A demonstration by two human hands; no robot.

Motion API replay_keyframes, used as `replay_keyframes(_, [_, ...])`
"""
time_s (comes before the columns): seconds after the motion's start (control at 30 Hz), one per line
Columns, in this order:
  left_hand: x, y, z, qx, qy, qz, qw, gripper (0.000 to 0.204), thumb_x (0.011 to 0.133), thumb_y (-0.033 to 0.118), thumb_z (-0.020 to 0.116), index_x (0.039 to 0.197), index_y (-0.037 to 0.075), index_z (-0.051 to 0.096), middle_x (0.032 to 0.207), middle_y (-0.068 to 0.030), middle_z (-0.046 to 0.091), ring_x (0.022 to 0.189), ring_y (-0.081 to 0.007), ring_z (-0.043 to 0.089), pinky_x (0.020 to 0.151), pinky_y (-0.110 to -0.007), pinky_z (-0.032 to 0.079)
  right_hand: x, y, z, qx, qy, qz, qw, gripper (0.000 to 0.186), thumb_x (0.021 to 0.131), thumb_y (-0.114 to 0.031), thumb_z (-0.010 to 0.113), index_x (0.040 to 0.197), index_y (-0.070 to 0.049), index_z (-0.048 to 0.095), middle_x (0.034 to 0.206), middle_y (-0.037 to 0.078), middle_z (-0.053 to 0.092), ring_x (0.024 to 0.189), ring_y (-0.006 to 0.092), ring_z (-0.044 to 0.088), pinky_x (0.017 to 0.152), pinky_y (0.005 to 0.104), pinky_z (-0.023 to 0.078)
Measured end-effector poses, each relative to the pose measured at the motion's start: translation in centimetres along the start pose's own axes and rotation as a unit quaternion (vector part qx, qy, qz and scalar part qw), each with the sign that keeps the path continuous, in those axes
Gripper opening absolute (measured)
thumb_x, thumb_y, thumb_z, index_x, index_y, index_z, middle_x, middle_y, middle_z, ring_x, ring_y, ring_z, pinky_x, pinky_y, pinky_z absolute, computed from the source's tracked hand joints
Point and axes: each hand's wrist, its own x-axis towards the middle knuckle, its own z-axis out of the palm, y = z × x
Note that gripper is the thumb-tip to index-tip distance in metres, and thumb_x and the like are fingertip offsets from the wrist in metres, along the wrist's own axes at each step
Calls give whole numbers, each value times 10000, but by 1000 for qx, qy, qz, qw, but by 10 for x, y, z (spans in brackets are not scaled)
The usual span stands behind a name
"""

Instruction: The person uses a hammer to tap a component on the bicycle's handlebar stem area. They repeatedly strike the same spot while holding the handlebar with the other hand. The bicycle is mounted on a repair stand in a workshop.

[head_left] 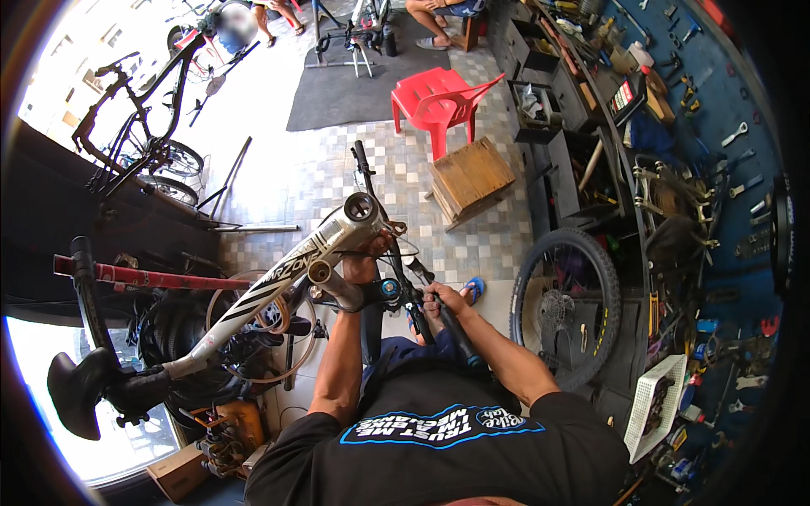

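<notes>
The left hand [364, 263] is closed around the tube beneath the head tube of the white bicycle frame [278, 291], which lies at centre; the right hand [440, 302] grips a black handlebar [396, 244]. A slackened grip could let the bar swing into the frame. Open floor lies far; a loose wheel [564, 308] crowds the right.
</notes>
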Motion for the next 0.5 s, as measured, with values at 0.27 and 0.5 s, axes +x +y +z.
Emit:
replay_keyframes(0.27, [-2, 37, 18, 28, 6, -29, 999, 195, 946, 10, 623, 1134, -35, 645, 1110, -120, 665, 1055, -254, 652, 969, -444, 555, -23, 9, 38, -30, -130, -32, 991, 331, 985, -129, 514, 1303, -189, 443, 695, -9, 495, 442, 88, 484, 368, 241, 436])
replay_keyframes(0.5, [0, 16, 7, 1, -33, -6, 999, 249, 964, 63, 615, 1178, -65, 613, 1136, -151, 656, 1066, -291, 650, 998, -476, 552, -11, 7, -24, 23, 52, 8, 998, 319, 926, -260, 585, 657, -120, 486, 521, 0, 452, 451, 120, 488, 381, 250, 416])
